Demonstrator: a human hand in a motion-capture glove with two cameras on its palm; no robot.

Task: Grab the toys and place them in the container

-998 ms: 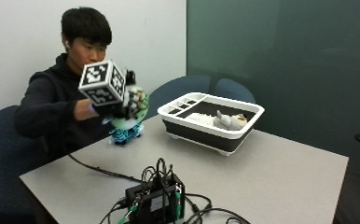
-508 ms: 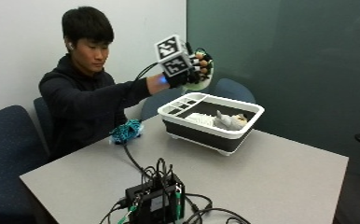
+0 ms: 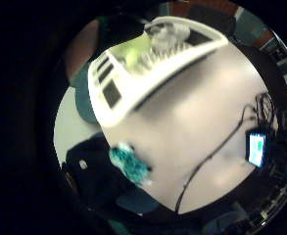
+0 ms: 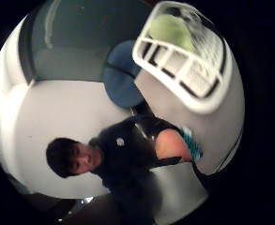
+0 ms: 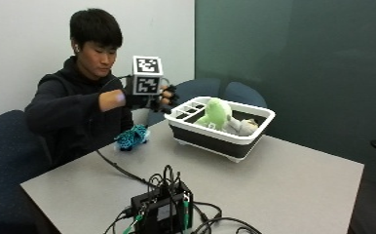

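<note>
Centre frame, a gloved right hand (image 5: 154,100) hovers beside the white container (image 5: 194,127) (green toy (image 5: 215,113) inside); its fingers look relaxed and empty. A teal toy (image 5: 132,137) lies on the counter (image 5: 291,185).

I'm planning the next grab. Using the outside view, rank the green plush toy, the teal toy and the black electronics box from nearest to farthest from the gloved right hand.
1. Green plush toy: in the container, just beside the right hand.
2. Teal toy: on the table, below the hand.
3. Black electronics box: at the table's near edge.
</note>
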